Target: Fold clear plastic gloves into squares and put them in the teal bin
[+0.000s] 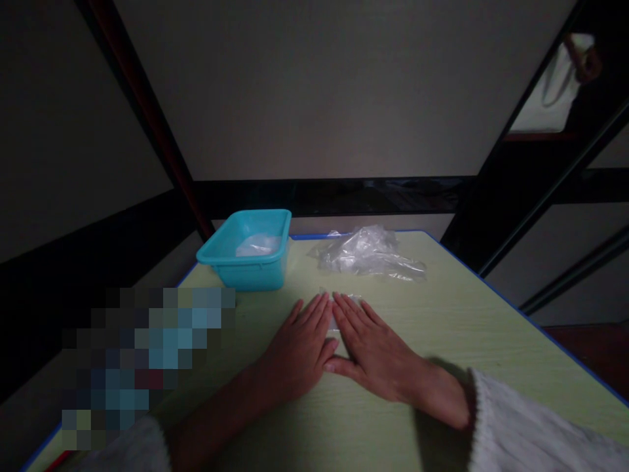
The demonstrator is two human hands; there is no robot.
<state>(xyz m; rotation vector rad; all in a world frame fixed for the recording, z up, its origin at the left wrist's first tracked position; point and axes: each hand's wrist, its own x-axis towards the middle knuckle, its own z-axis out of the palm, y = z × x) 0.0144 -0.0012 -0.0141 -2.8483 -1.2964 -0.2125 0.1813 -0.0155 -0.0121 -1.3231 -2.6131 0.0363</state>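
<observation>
Both of my hands lie flat, side by side, on a small clear plastic packet point(336, 324) on the table. My left hand point(305, 344) has its fingers stretched forward over the packet's left part. From the other side my right hand point(369, 347) covers the right part, fingers also straight. The two thumbs come close together just below the packet. Most of the packet is hidden under the fingers, so what it contains cannot be made out. Beyond the hands lies a crumpled heap of clear plastic bags point(366, 252).
A turquoise plastic basin point(250, 275) stands at the back left, with whitish plastic packets point(258, 245) inside. The pale table point(472, 321) has a blue edge. A blurred-out patch point(147, 360) covers the left side. Dark-framed panels point(314, 92) rise behind the table.
</observation>
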